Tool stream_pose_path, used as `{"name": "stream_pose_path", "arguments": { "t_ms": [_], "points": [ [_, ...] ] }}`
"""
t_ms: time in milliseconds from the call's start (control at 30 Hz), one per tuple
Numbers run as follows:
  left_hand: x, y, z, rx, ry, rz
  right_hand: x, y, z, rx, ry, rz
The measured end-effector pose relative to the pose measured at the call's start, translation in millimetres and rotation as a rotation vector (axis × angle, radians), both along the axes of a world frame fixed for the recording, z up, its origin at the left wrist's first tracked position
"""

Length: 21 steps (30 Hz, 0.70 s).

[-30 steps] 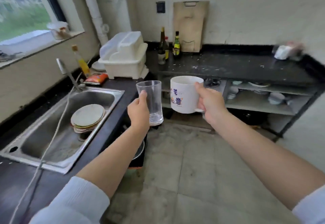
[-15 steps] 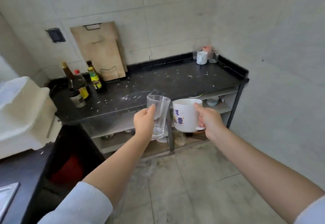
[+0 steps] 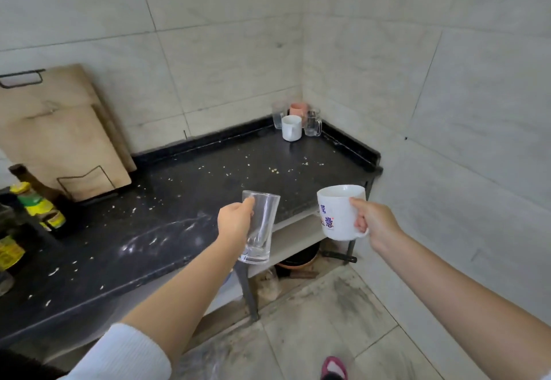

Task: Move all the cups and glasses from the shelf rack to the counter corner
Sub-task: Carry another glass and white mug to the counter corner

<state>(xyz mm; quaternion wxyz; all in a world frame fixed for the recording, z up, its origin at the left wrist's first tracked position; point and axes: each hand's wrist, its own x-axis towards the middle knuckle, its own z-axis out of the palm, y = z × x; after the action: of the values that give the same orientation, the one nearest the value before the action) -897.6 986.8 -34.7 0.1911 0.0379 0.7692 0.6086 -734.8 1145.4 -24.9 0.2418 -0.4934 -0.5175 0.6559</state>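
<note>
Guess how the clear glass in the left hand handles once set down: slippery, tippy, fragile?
Likely slippery: the clear glass has smooth, handle-free walls, gripped only by the left hand. Probably steady upright, since its base looks thick, though it is tall and narrower at the bottom. Likely fragile against the hard black counter, so set it down gently.

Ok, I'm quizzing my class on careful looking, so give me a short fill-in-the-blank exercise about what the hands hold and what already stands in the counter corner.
1. The left hand grips a clear ____.
2. The right hand holds a white mug by its ____.
3. In the counter corner, the pink cup stands ____ the small white mug.
4. The wooden cutting boards lean against the ____.

Missing words: glass; handle; behind; wall
</note>
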Motion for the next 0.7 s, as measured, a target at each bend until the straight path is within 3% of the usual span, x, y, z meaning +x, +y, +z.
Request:
{"name": "stream_pose_path", "arguments": {
  "t_ms": [167,367,700],
  "points": [
    [-57.8,76.2,-6.0,-0.023,0.022,0.065,-57.1,85.6,-13.0,0.003,-0.077,0.081],
    [-132.3,159.6,0.4,-0.282,0.090,0.059,-143.4,176.1,-7.9,0.054,-0.103,0.195],
    [-238.2,235.1,-7.7,0.005,-0.477,0.169,-294.2,255.3,-19.8,-0.090,-0.091,0.355]
  ]
}}
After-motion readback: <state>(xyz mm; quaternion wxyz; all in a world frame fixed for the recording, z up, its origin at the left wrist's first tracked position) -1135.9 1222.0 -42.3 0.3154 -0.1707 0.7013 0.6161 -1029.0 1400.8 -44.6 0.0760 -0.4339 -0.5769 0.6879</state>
